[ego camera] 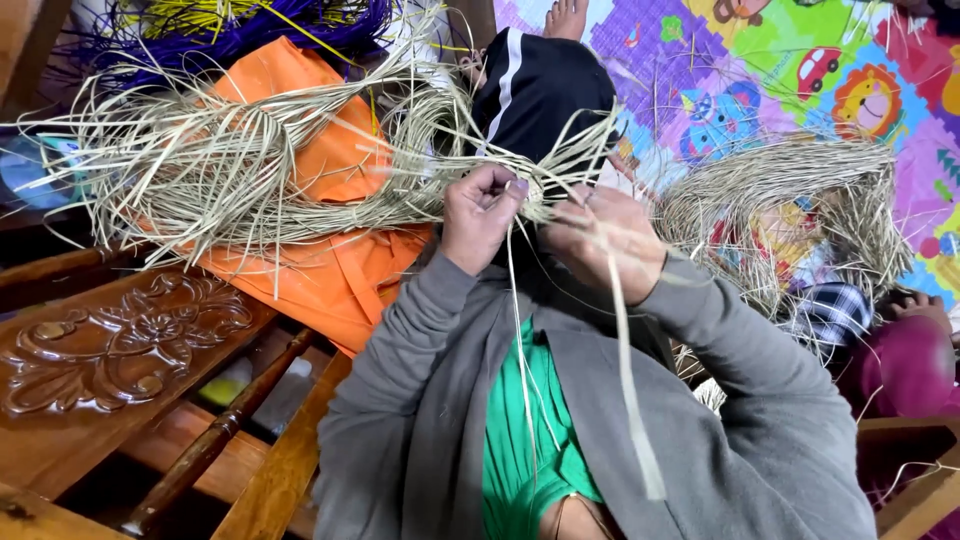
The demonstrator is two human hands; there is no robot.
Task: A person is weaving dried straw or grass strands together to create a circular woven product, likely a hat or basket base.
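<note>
Over the person's lap, both hands meet at the edge of a half-woven straw piece (pixel 300 170) that spreads off to the left across an orange cloth (pixel 330 270). Her left hand (pixel 483 215) is curled tight, fingertips pinching a few pale straw strands (pixel 520 330) that trail down over the green shirt between the grey sleeves. Her right hand (pixel 605 238) is closed too, fingers folded around the straw right beside the left, and a broad flat strip (pixel 632 400) hangs from it down past the forearm. Behind the hands a black-clad knee (pixel 540 85) pokes up. Another loose ring of woven straw (pixel 790 205) lies to the right on a bright picture mat (pixel 760 60). A carved wooden chair frame (pixel 110 345) sits at the lower left.
</note>
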